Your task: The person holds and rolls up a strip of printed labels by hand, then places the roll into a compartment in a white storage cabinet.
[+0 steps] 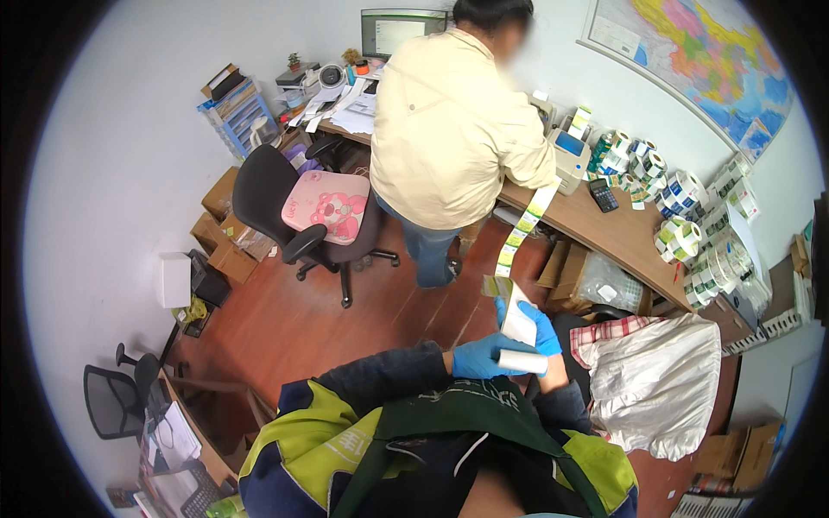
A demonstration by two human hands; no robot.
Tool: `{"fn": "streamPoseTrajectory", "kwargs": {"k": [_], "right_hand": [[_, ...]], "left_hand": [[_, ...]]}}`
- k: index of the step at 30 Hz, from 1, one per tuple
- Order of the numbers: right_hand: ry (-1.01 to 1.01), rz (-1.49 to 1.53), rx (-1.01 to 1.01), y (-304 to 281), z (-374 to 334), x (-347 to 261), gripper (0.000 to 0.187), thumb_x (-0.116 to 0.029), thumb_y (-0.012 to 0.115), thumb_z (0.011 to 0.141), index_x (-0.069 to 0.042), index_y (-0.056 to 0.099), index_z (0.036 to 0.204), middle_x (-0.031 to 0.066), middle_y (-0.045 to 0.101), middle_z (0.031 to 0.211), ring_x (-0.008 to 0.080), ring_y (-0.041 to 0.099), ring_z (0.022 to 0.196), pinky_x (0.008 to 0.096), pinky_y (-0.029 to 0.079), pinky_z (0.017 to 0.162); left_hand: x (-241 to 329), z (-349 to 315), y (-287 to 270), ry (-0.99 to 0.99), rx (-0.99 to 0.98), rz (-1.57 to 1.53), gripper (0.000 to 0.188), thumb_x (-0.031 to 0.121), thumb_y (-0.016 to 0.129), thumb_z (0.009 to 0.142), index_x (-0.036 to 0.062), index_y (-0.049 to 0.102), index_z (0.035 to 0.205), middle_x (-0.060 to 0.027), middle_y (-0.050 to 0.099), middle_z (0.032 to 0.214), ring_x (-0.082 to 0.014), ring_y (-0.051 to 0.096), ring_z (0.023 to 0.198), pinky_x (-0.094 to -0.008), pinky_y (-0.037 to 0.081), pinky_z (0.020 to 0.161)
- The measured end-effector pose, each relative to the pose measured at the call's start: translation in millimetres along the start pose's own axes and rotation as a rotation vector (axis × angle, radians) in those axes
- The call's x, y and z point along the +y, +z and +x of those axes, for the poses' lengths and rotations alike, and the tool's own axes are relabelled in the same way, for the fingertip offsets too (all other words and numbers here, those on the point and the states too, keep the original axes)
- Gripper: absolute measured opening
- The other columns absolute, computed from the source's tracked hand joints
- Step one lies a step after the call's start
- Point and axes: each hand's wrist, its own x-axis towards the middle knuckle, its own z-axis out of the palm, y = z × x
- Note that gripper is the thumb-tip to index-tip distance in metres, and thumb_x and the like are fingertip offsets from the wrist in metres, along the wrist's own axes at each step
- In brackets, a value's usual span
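Both of my hands wear blue gloves and meet in front of my apron. My left hand [477, 357] is closed around a small white roll [522, 361]. In my right hand [544, 335], the fingers are wrapped about a white-backed label strip [517, 323], whose far end shows a yellow-green patch. Just beyond, a strip of green and white printed labels [523, 231] hangs from the label printer [570, 157] on the desk. Whether that strip joins the piece in my hands, I cannot tell.
A person in a cream jacket [449, 121] stands at the desk [626, 226]. Several label rolls [682, 190] and a calculator [603, 196] lie on it. An office chair with a pink cushion [326, 207] stands left; a white cloth [656, 380] drapes a chair at right.
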Motion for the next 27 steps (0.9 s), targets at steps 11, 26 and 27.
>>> {"fn": "streamPoseTrajectory", "kwargs": {"k": [11,26,27], "right_hand": [[-0.288,-0.492,-0.080,11,14,0,0.057,-0.035,0.049,0.098,0.000,0.041,0.142,0.0131,0.050,0.140,0.0242,0.047,0.128,0.0344,0.031,0.112],[-0.466,-0.511,0.183,-43,68,-75,0.057,-0.041,0.051,0.098,-0.004,0.042,0.141,0.0117,0.054,0.132,0.0245,0.049,0.122,0.0372,0.033,0.108],[-0.479,-0.489,0.173,-39,65,-76,0.051,-0.041,0.052,0.098,-0.003,0.050,0.132,0.0100,0.060,0.119,0.0225,0.056,0.111,0.0354,0.040,0.101]], "left_hand": [[14,-23,10,0.156,0.055,-0.369,0.023,0.015,0.071,0.088,0.0032,0.068,0.108,-0.0041,0.070,0.096,-0.0108,0.059,0.085,-0.0294,0.048,0.077],[-72,-89,-75,-0.703,0.321,0.660,0.078,0.028,0.082,0.065,0.0110,0.051,0.134,-0.0141,0.058,0.129,-0.0332,0.058,0.116,-0.0433,0.046,0.098],[-79,-88,-76,-0.639,0.413,0.690,0.075,0.027,0.080,0.066,0.0111,0.052,0.133,-0.0141,0.058,0.128,-0.0338,0.058,0.116,-0.0432,0.047,0.097]]}}
